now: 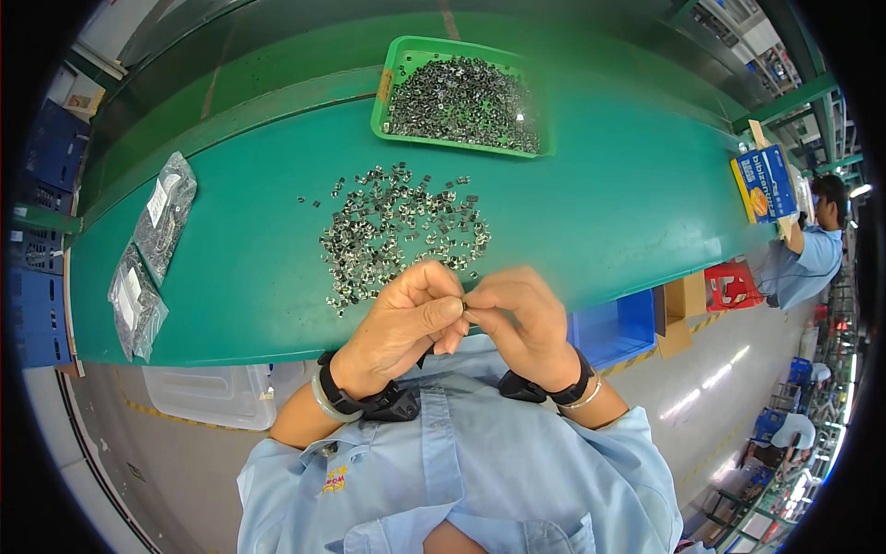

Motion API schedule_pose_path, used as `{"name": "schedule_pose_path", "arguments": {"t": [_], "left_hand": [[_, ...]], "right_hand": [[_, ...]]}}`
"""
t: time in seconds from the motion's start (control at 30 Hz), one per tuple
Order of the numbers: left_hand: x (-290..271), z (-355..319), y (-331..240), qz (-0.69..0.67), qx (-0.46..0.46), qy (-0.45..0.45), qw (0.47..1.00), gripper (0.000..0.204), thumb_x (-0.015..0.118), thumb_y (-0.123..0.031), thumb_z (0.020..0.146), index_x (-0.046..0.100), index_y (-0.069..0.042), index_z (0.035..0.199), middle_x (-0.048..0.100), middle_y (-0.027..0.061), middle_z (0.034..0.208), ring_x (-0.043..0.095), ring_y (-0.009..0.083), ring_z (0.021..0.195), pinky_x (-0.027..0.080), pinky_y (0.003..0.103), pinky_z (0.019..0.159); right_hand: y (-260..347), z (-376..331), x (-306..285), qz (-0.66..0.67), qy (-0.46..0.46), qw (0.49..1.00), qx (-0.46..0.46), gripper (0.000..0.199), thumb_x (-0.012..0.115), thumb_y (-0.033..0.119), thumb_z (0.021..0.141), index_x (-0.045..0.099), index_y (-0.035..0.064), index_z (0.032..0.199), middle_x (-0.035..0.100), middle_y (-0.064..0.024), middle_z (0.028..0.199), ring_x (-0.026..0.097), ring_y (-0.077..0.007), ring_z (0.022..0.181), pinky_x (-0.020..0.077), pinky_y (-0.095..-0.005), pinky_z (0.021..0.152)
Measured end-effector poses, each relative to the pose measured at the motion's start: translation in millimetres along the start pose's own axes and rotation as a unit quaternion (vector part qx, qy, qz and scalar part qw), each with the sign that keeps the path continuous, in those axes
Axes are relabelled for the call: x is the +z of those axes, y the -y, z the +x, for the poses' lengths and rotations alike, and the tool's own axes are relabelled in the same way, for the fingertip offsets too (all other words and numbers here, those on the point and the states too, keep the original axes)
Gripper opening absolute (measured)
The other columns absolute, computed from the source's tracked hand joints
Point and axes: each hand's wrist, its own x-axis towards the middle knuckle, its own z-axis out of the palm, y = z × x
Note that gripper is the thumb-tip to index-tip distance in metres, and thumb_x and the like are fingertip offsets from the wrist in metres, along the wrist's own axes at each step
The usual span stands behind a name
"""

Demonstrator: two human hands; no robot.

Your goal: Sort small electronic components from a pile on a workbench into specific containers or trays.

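My left hand [420, 314] and my right hand [521, 323] meet over the near edge of the green table. Thumbs and forefingers of both are pinched together around a tiny dark part [464, 305], mostly hidden by the fingertips. Just beyond my hands lies a loose spread of small black-and-silver metal parts [369, 235]. Farther back stands a green tray [380, 120] heaped with many similar small parts [461, 102].
Clear plastic bags [166, 212] with dark contents lie at the table's left. A blue and yellow box [764, 185] stands at the right end, near a person in a blue shirt [817, 258]. Below the edge are a blue bin [614, 332] and a clear plastic box [208, 392].
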Motion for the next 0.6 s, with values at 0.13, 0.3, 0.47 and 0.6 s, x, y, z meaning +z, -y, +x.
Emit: {"name": "schedule_pose_path", "arguments": {"t": [0.13,0.3,0.47,0.6], "left_hand": [[1.1,0.1,0.6,0.002,0.0,0.017,1.0,0.018,0.06,-0.015,0.089,0.048,-0.005,0.082,0.053,0.006,0.072,0.05,0.0138,0.053,0.042,0.026,0.048],[2.0,-1.4,-5.5,0.079,-0.014,-0.013,0.997,0.016,0.059,-0.016,0.09,0.049,-0.004,0.085,0.055,0.0061,0.073,0.052,0.0138,0.056,0.042,0.026,0.049],[7.9,-5.5,-9.4,0.15,-0.004,-0.049,0.987,0.016,0.057,-0.018,0.091,0.05,-0.004,0.089,0.057,0.0068,0.075,0.053,0.014,0.056,0.043,0.027,0.05],[10.0,-5.0,-7.9,0.073,-0.013,-0.033,0.997,0.018,0.057,-0.021,0.092,0.05,-0.004,0.09,0.059,0.0071,0.074,0.053,0.0145,0.054,0.042,0.027,0.049]], "right_hand": [[-1.1,-3.5,-0.9,0.017,0.006,1.0,0.007,0.024,0.069,-0.004,0.073,0.059,0.004,0.093,0.061,-0.0087,0.086,0.059,-0.0227,0.078,0.0479,-0.0306,0.066],[-7.2,1.3,-8.6,-0.013,0.036,0.999,-0.003,0.023,0.069,-0.003,0.073,0.059,0.0042,0.093,0.061,-0.0085,0.086,0.059,-0.0223,0.077,0.0476,-0.031,0.066],[-8.7,3.8,-12.2,-0.047,0.063,0.996,-0.035,0.022,0.069,-0.003,0.074,0.059,0.0045,0.092,0.062,-0.0083,0.087,0.058,-0.0223,0.077,0.0468,-0.0316,0.066],[-5.1,0.4,-7.9,0.005,0.034,0.999,0.0,0.021,0.069,-0.003,0.074,0.059,0.0048,0.091,0.062,-0.0077,0.086,0.059,-0.0216,0.078,0.0473,-0.0308,0.065]]}}
